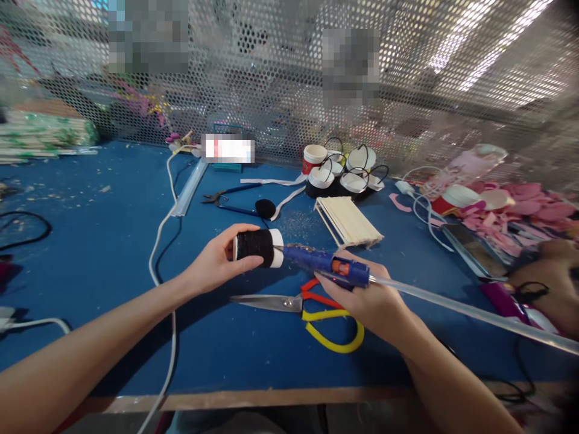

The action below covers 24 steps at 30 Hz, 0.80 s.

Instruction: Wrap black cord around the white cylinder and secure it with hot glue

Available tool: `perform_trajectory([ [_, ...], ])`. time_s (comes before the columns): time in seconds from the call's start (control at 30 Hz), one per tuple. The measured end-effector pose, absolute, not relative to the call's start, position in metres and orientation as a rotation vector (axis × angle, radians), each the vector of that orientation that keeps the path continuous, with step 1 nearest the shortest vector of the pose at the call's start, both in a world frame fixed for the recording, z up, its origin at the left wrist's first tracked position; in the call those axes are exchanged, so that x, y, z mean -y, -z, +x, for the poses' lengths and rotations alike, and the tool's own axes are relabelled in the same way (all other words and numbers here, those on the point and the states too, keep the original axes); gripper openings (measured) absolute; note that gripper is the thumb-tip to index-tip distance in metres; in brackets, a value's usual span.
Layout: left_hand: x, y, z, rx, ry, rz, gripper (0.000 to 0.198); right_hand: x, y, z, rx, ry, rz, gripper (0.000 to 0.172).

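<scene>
My left hand (pixel 224 256) is wrapped round a small white cup (pixel 277 248) lying on its side, with a black band (pixel 254 248) around its middle. My right hand (pixel 366 295) grips a blue glue gun (pixel 312 258), its metal tip at the white part of the cup. A long clear glue stick (pixel 452 309) runs out of the gun's back to the right. Below the gun, scissors (pixel 271 302) with red and yellow handles lie open on the blue table (pixel 217 361), blades pointing left.
Behind lie blue-handled pliers (pixel 237 210), a black round piece (pixel 265 208), pale sticks (pixel 348 220) and several cups with black loops (pixel 357 181). A white cable (pixel 156 247) crosses at left. Pink scraps (pixel 525 211), a phone (pixel 474 250) and another person's hand (pixel 554 280) are at right.
</scene>
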<state>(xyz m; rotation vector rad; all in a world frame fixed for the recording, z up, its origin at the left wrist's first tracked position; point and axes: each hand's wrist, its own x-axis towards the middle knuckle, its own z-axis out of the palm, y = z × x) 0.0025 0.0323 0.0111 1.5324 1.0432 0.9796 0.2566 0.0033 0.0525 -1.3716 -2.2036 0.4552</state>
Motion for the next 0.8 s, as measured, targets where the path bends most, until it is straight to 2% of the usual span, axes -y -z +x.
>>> perform_trajectory([
  [0.2,-0.031,-0.010,0.001,-1.074,-0.979,1.575,0.052,-0.002,-0.054,0.257,2.203,-0.480,-1.402,0.007],
  [0.53,-0.031,-0.007,-0.002,-0.998,-1.069,2.075,0.048,-0.004,-0.067,0.251,2.113,-0.481,-1.418,0.011],
  [0.8,-0.028,-0.012,-0.001,-0.994,-0.992,2.275,0.044,-0.008,-0.070,0.250,2.093,-0.513,-1.469,0.010],
])
